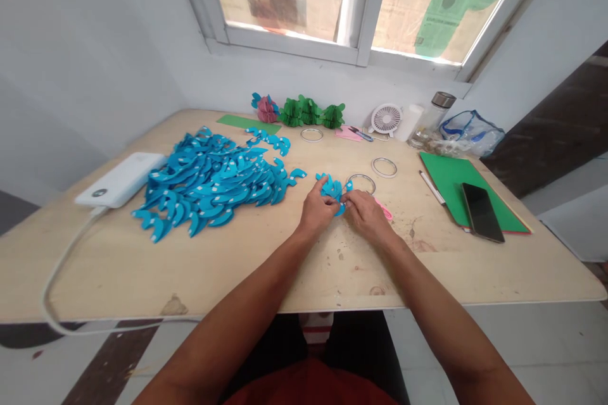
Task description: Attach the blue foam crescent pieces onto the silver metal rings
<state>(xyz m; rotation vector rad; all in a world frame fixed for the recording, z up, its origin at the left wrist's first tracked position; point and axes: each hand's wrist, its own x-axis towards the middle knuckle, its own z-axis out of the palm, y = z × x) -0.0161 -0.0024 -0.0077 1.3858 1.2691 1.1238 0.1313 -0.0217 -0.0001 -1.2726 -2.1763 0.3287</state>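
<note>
Several blue paper pieces (331,188) with small white patches lie between my hands, near the middle of the table. My left hand (319,207) grips them from the left, thumb and fingers closed on the paper. From the right, my right hand (365,210) pinches at a blue piece's edge; its fingertips are partly hidden. Just behind the hands sits a tape roll (361,182), partly covered by the paper. A pink-handled tool (384,209) shows beside my right hand, its other end hidden. A large heap of blue curved paper pieces (218,171) spreads to the left.
A white power bank (121,178) with a cable (61,266) stands at left. Green paper ornaments (308,112), a small fan (386,119) and a bottle (434,115) line the back. At right, a phone (481,210) lies on green sheets (451,183), with a pen (432,187) alongside.
</note>
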